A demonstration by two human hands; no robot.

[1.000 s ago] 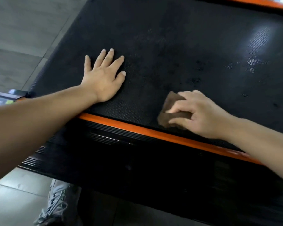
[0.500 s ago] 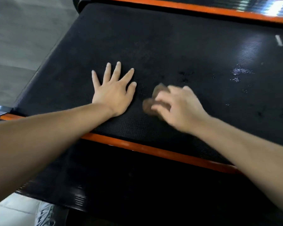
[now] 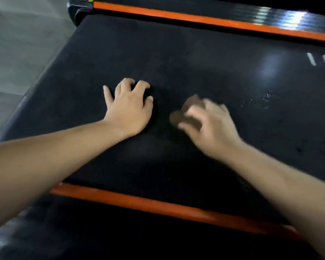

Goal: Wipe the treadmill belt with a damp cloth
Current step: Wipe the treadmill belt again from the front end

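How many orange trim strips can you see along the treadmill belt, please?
2. The far strip runs along the top edge of the belt in view; the near strip runs along the edge closest to the person, its right end hidden behind the right forearm.

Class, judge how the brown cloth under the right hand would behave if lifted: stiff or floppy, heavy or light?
Probably floppy: the brown cloth bunches unevenly under the right hand, though blur limits detail. Likely light, being smaller than that hand. Wet specks on the belt hint it is damp, so it may cling slightly.
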